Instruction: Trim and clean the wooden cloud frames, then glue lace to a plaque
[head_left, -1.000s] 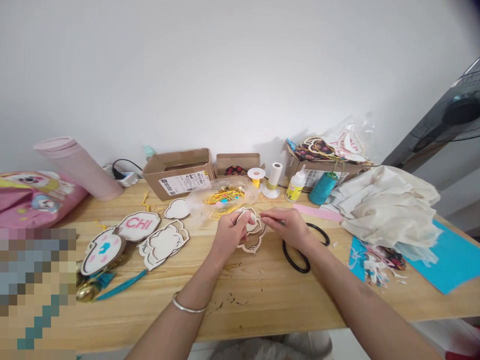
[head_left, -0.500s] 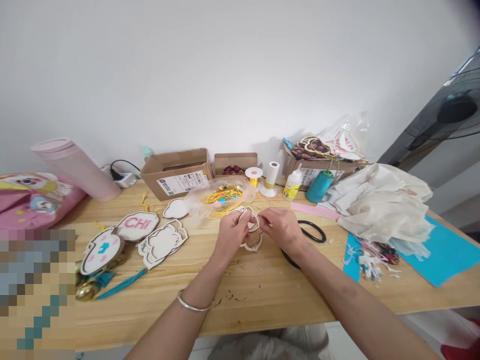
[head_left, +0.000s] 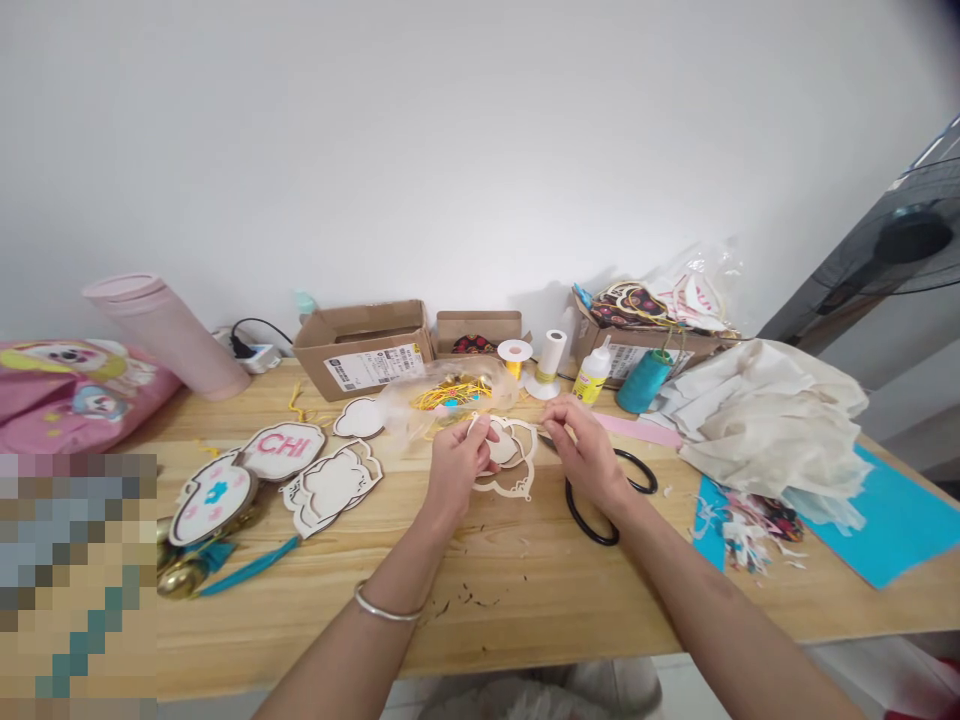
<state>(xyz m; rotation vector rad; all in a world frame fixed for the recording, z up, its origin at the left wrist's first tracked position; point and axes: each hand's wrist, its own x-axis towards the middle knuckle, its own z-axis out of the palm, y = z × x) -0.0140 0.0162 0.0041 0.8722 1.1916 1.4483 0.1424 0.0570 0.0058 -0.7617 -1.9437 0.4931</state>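
My left hand (head_left: 459, 462) is closed on a pale wooden cut-out frame (head_left: 517, 487) with a scalloped, pierced edge, thumb and fingers at its left side. A smaller cloud-shaped piece lies within the frame. To the right, my right hand (head_left: 586, 450) pinches thumb and fingers together, apart from the frame; what it holds, if anything, is too small to make out. Beneath that hand lie black-handled scissors (head_left: 637, 470), partly hidden by it. Behind both hands, a clear plastic bag (head_left: 397, 405) holds yellow cords (head_left: 454, 392).
Left are more wooden cut-outs (head_left: 334, 490), a "CHI" piece (head_left: 281, 452) and brass bells (head_left: 180, 573). Cardboard boxes (head_left: 360, 352), a glue bottle (head_left: 592, 375) and teal thread (head_left: 643, 382) stand behind. Crumpled cream fabric (head_left: 772, 410) and blue sheets (head_left: 892, 525) lie right.
My right hand has moved away from my left, to the right, opening a gap between them. More of the wooden frame and the scissors now shows.
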